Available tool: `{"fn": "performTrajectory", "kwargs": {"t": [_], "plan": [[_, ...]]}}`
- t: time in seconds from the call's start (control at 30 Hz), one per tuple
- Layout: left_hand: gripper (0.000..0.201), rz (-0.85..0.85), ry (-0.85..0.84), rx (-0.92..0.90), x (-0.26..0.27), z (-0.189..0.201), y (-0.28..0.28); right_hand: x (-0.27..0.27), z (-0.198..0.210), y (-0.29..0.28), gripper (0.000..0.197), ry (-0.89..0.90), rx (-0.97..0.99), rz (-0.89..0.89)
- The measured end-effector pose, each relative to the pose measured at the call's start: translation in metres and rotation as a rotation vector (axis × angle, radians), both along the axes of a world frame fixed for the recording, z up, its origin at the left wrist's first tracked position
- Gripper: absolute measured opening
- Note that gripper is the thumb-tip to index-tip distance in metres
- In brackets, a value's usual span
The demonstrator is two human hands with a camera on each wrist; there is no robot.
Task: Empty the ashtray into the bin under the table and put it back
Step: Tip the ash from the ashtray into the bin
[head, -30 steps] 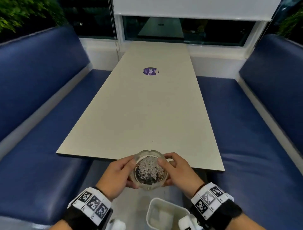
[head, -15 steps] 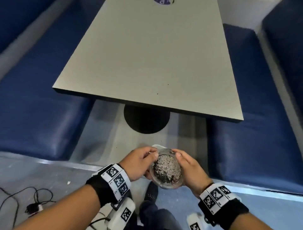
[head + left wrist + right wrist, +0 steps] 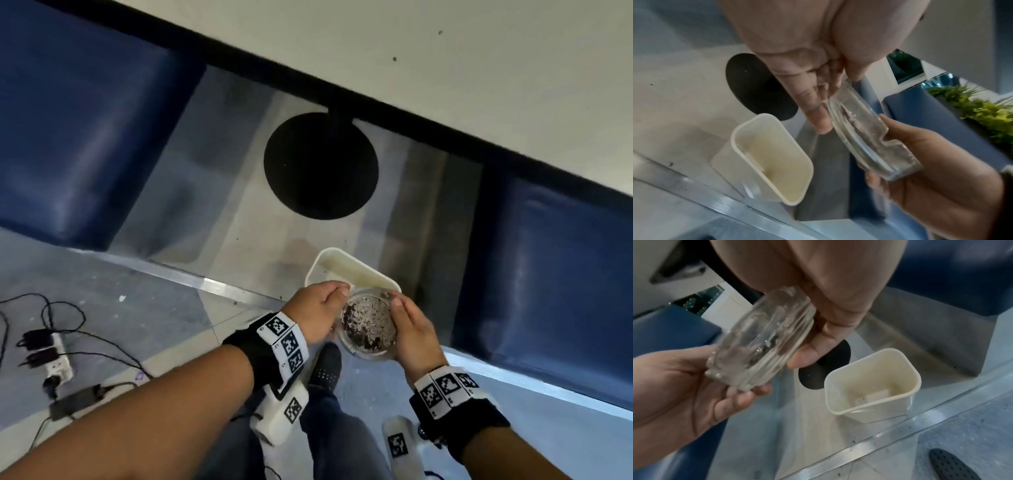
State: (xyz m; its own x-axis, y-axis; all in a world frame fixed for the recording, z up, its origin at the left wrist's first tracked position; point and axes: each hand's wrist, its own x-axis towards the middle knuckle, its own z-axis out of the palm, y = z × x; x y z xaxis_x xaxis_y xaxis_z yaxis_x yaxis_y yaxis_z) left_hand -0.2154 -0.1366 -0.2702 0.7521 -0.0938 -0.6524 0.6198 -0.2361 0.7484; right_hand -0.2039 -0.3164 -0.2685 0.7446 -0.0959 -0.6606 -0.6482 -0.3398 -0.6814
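- Your left hand point(image 3: 317, 313) grips the ashtray point(image 3: 368, 327) on its left side; the fingers point(image 3: 816, 113) curl down along the glass wall and the thumb presses the rim from the other side.
- Your right hand point(image 3: 412, 334) cups the ashtray from the right; the wrist view shows its fingers point(image 3: 812, 352) curled under the base and the palm against the wall.
- Both hands are closed round the glass, neither one spread flat.
- The ashtray is held in the air, its open side facing up and still full of grey ash and dark bits.
- It hangs just above the near edge of the bin point(image 3: 356, 270); whether glass and rim touch cannot be told.
- The bin point(image 3: 873, 384) is a cream plastic tub standing upright on the pale floor, beside the table's round black foot point(image 3: 320, 166).
- The table point(image 3: 445, 68) edge runs across overhead, with a blue seat point(image 3: 78, 113) on either side.
- A power strip point(image 3: 58, 356) with plugged-in cables lies on the floor well to your left.
- Your shoe point(image 3: 325, 365) shows below your wrists.
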Motion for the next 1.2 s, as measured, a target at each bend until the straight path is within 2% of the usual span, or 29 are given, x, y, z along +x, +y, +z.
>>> {"fn": "performTrajectory", "kwargs": {"t": [0.07,0.2,0.33,0.47,0.7,0.83,0.97,1.2], "plan": [[0.033,-0.001,0.012,0.154,0.006,-0.033,0.003,0.013,-0.026,0.0,0.025,-0.031,-0.077,0.051],[0.038,-0.126,0.04,0.46,0.014,-0.1,0.014,0.04,-0.085,0.001,0.036,-0.068,-0.282,0.138],[0.055,-0.239,0.061,0.52,0.017,-0.158,0.017,0.058,-0.139,0.004,0.034,-0.104,-0.339,0.17],[0.06,-0.3,0.069,0.506,0.014,-0.189,0.01,0.073,-0.179,0.004,0.034,-0.11,-0.446,0.246],[0.055,-0.342,0.021,0.565,-0.007,-0.212,-0.003,0.077,-0.196,0.011,0.034,-0.074,-0.536,0.339],[0.05,-0.303,0.008,0.55,-0.014,-0.215,-0.008,0.078,-0.197,0.018,0.034,-0.018,-0.56,0.362],[0.045,-0.341,0.02,0.518,-0.022,-0.216,-0.01,0.079,-0.2,0.026,0.037,0.031,-0.634,0.441],[0.054,-0.435,0.059,0.482,-0.022,-0.208,-0.001,0.077,-0.194,0.027,0.036,0.039,-0.751,0.502]]}}
